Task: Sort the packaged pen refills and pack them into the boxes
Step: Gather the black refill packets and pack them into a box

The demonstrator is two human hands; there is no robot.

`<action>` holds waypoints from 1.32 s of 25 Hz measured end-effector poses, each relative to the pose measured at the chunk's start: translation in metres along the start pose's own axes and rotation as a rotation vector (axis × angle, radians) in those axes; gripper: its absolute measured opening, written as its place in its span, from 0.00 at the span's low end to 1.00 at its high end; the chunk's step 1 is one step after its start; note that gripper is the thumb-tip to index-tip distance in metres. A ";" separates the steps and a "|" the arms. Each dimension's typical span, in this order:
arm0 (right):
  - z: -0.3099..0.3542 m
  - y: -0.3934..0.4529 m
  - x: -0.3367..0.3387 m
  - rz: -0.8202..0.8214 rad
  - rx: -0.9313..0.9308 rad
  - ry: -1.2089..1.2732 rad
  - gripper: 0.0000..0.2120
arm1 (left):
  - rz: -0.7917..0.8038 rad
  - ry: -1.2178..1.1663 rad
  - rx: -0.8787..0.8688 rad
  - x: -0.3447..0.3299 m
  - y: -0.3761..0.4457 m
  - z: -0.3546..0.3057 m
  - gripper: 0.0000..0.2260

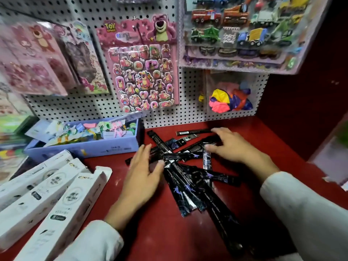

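Many glossy black refill packets, purple-printed, criss-crossed under flat, relaxed left hand and right hand.

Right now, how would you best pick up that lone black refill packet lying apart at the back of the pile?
Pinch the lone packet across its narrow width near the middle, coming from above. It lies flat and apart from the pile, just beyond the right hand.

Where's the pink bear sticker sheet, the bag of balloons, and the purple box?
Pink bear sticker sheet [144, 76]: head view, on the middle of the sheet.
Bag of balloons [228, 100]: head view, on the colourful balloons inside.
Purple box [105, 148]: head view, on its front wall.
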State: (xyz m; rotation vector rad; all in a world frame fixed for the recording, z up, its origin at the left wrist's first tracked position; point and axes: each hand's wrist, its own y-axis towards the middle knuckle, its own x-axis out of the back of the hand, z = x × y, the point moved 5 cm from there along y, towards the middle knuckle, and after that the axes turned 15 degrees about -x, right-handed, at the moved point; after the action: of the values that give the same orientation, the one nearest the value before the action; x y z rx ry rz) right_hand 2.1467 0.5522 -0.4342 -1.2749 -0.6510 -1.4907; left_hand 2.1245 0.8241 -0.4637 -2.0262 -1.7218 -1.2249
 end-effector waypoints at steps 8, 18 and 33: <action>0.030 0.046 -0.012 -0.022 0.087 -0.069 0.33 | 0.305 0.102 -0.139 -0.041 0.014 -0.004 0.40; 0.031 -0.011 0.006 -0.033 0.029 -0.331 0.35 | 0.376 0.549 -0.308 -0.001 0.017 -0.008 0.40; -0.006 -0.092 -0.029 -0.237 0.190 -0.226 0.23 | 0.631 0.459 -0.558 -0.009 -0.004 -0.042 0.35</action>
State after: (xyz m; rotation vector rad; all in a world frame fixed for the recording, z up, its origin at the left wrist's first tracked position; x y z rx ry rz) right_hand 2.0573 0.5878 -0.4439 -1.2610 -1.0985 -1.4435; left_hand 2.1021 0.7923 -0.4453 -2.0644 -0.4972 -1.8389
